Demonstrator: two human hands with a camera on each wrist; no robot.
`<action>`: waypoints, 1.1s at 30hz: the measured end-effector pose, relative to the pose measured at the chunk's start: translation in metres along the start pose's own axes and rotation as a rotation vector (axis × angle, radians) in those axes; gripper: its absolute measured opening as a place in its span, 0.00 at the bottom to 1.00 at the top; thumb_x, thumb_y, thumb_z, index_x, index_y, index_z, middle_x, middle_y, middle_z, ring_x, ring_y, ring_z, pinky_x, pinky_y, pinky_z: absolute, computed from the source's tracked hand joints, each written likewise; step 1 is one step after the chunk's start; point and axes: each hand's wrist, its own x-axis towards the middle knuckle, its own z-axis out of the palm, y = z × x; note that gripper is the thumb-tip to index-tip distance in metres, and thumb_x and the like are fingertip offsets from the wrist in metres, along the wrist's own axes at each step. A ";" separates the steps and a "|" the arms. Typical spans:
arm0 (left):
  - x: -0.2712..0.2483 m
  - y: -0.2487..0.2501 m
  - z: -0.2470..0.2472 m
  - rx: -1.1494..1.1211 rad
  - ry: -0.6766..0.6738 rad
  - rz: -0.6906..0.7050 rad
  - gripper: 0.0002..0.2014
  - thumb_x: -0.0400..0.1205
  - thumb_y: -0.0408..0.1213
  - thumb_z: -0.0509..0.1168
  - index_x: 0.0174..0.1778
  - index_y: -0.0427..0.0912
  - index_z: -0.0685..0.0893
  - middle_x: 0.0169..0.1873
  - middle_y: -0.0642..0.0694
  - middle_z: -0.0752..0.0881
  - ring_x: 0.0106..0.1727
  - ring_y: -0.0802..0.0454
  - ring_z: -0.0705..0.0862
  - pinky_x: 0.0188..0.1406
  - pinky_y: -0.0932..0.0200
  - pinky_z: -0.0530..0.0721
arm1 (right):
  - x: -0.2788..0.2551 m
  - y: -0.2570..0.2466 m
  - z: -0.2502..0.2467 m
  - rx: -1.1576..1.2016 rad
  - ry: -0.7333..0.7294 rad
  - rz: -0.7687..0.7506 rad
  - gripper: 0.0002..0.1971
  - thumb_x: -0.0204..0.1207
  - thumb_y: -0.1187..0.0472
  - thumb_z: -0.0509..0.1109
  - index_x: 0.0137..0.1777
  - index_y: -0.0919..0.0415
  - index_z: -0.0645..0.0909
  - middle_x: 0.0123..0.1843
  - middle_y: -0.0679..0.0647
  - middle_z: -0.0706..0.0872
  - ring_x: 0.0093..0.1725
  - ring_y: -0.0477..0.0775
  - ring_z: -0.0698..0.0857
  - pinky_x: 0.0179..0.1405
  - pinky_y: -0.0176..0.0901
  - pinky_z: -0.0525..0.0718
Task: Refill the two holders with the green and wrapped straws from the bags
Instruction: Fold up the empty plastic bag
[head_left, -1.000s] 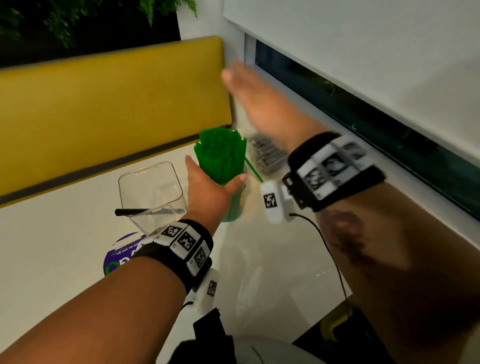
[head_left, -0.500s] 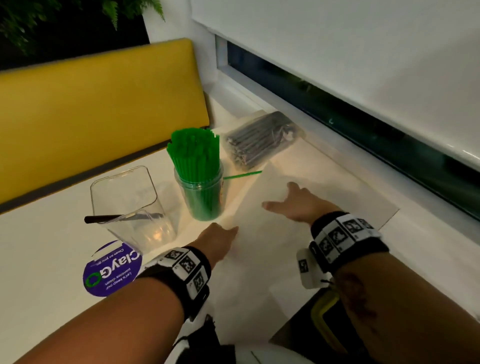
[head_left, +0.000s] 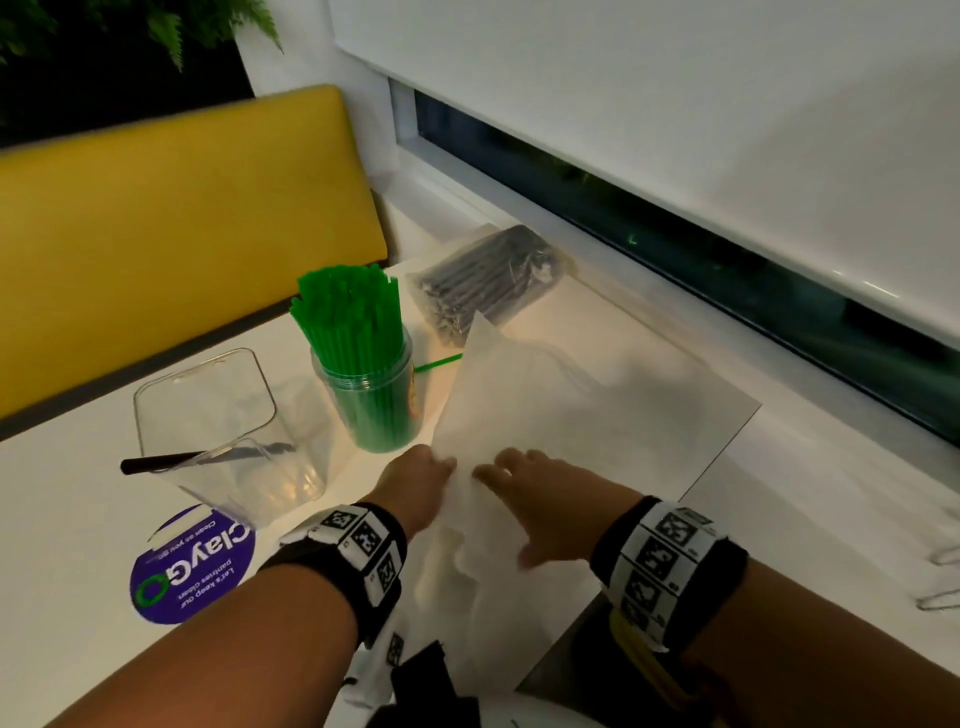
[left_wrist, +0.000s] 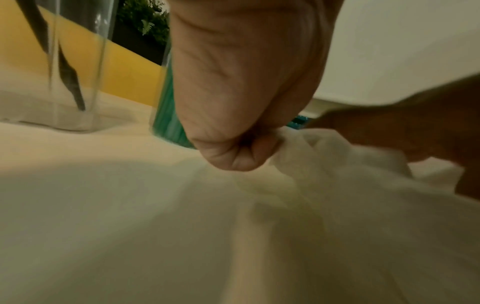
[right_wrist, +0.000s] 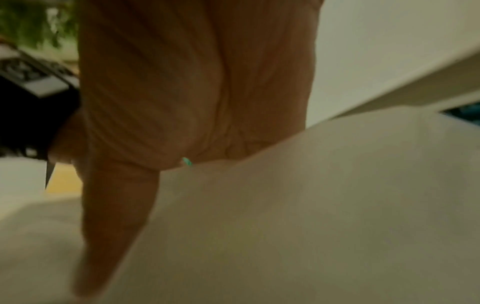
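Holder (head_left: 218, 431) clear glossy plastic; bag (head_left: 519, 415) thin, crinkled, probably matt plastic; tabletop (head_left: 62, 519) smooth white.

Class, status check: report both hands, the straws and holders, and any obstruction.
Left hand pinches crumpled empty white bag; right hand flat on it. Round green-straw holder full; clear square holder holds one dark straw. Wrapped-straw bag untouched behind.

Both forearms are bare, with no sleeves. Each wrist carries a broad black band (head_left: 363, 566) faced with white tiles printed with black square code markers; the right band (head_left: 670, 561) shows the same tiles. A small white marker block (head_left: 395, 649) hangs below the left band.
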 end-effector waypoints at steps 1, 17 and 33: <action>0.001 -0.005 -0.002 0.029 0.024 0.015 0.18 0.84 0.51 0.59 0.48 0.36 0.79 0.48 0.35 0.84 0.51 0.35 0.84 0.49 0.46 0.83 | -0.001 0.006 0.003 0.001 0.001 0.002 0.34 0.76 0.57 0.73 0.79 0.52 0.61 0.69 0.58 0.74 0.57 0.60 0.81 0.55 0.55 0.85; -0.014 -0.013 -0.035 0.558 0.058 0.056 0.15 0.75 0.47 0.73 0.46 0.46 0.74 0.44 0.49 0.80 0.44 0.50 0.78 0.40 0.58 0.74 | 0.081 0.025 -0.166 0.043 0.194 0.099 0.14 0.84 0.60 0.62 0.65 0.56 0.85 0.62 0.51 0.87 0.61 0.53 0.85 0.65 0.47 0.80; -0.007 0.007 -0.031 -0.301 0.607 0.039 0.61 0.65 0.55 0.80 0.83 0.43 0.44 0.80 0.43 0.58 0.81 0.47 0.61 0.79 0.53 0.66 | 0.218 0.030 -0.045 0.347 0.297 0.280 0.16 0.82 0.56 0.57 0.57 0.61 0.84 0.60 0.62 0.86 0.60 0.64 0.84 0.63 0.54 0.80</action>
